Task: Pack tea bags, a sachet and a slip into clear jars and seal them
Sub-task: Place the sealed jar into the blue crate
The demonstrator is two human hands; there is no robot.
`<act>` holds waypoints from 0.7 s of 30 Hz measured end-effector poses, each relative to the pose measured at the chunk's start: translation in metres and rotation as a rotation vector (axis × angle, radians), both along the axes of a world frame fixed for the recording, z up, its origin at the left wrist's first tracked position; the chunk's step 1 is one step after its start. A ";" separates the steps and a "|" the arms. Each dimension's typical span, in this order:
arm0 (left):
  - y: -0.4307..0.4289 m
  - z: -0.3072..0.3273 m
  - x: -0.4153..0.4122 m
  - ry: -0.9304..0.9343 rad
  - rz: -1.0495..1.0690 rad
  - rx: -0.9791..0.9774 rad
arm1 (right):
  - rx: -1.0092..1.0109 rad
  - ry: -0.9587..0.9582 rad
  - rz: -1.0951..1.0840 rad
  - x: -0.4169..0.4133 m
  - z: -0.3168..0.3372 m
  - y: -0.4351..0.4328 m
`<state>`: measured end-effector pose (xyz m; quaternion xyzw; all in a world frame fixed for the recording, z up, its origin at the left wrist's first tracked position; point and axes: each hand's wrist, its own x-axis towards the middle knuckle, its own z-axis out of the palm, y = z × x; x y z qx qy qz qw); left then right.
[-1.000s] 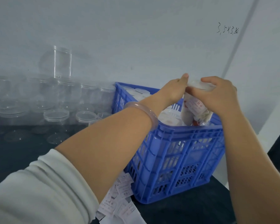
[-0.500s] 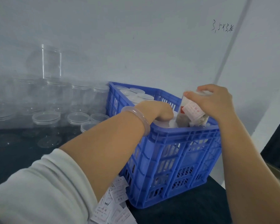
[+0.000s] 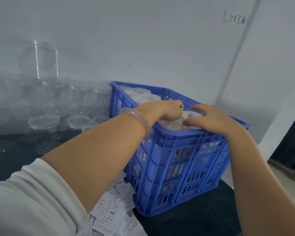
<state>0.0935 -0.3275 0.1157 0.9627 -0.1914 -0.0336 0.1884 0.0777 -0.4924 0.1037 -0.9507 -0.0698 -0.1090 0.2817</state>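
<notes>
Head view: a blue crate (image 3: 177, 133) is set beneath the left hand (image 3: 170, 110) and right hand (image 3: 213, 117), its near rim under the wrists, its far side close to the wall. Left of the hands, empty clear jars (image 3: 44, 121) are crowded on the dark table (image 3: 186, 223). Slips (image 3: 109, 217) are heaped below the left forearm. Between the hands a lidded jar (image 3: 188, 117) sits in the crate. The right hand is spread on its lid. The left hand is curled beside it, and its hold cannot be told.
</notes>
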 end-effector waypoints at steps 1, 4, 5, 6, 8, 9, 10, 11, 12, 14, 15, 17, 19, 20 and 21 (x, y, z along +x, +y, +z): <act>0.002 0.002 -0.002 -0.004 -0.023 -0.041 | -0.050 0.035 -0.007 0.001 0.001 0.001; 0.003 0.004 -0.008 -0.015 -0.112 -0.074 | -0.193 0.151 0.004 0.005 0.006 0.004; 0.003 0.005 -0.009 -0.025 -0.130 -0.042 | -0.249 0.184 0.011 0.007 0.007 0.004; 0.002 0.005 -0.011 -0.036 -0.144 0.009 | -0.288 0.203 0.012 0.009 0.009 0.005; 0.002 0.004 -0.013 -0.052 -0.157 0.091 | -0.328 0.219 0.003 0.011 0.010 0.006; 0.002 0.004 -0.013 -0.058 -0.161 0.108 | -0.337 0.223 -0.001 0.011 0.010 0.006; 0.002 0.004 -0.013 -0.058 -0.160 0.108 | -0.342 0.227 -0.001 0.012 0.010 0.006; 0.003 0.004 -0.013 -0.046 -0.151 0.081 | -0.341 0.232 0.000 0.011 0.010 0.006; 0.004 0.003 -0.012 -0.032 -0.140 0.043 | -0.338 0.237 0.006 0.011 0.010 0.007; 0.004 0.003 -0.013 -0.028 -0.133 0.009 | -0.342 0.239 0.022 0.009 0.010 0.008; 0.004 0.002 -0.013 -0.032 -0.134 0.012 | -0.354 0.242 0.029 0.008 0.010 0.009; 0.003 0.002 -0.013 -0.051 -0.137 0.020 | -0.370 0.247 0.034 0.004 0.010 0.011; 0.003 0.001 -0.014 -0.078 -0.135 0.019 | -0.334 0.235 0.051 0.001 0.010 0.011; 0.003 0.000 -0.014 -0.099 -0.131 0.016 | -0.279 0.203 0.058 -0.001 0.009 0.011; 0.004 0.001 -0.016 -0.120 -0.127 0.010 | -0.211 0.160 0.061 -0.004 0.009 0.011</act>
